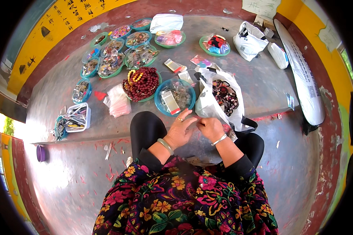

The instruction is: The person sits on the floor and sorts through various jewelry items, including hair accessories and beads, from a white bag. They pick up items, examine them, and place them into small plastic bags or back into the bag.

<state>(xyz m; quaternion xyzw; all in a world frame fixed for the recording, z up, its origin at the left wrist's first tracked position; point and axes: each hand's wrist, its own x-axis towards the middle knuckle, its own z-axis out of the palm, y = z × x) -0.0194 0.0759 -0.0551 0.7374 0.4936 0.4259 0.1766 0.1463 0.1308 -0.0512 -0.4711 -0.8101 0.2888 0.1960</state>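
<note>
My two hands are close together over the gap between my knees. My left hand (180,131) has its thumb and forefinger apart, pointing at the right hand, and nothing shows between them. My right hand (211,129) is closed in a pinch; what it holds, if anything, is too small to make out. Just beyond them stands a blue basin (159,102) of small clear packets with a white-and-red card box (170,102) on top. Close to the right hand, a white bag (206,96) gapes over dark beaded strings (225,98).
Left of the basin are dark red bead strings (142,84) in a green basin, pink-edged plastic sleeves (119,101) and a white tray (88,116) of pens and tools. Several basins of small parts (140,56) stand farther off. A long white wrapped roll (302,72) lies at right.
</note>
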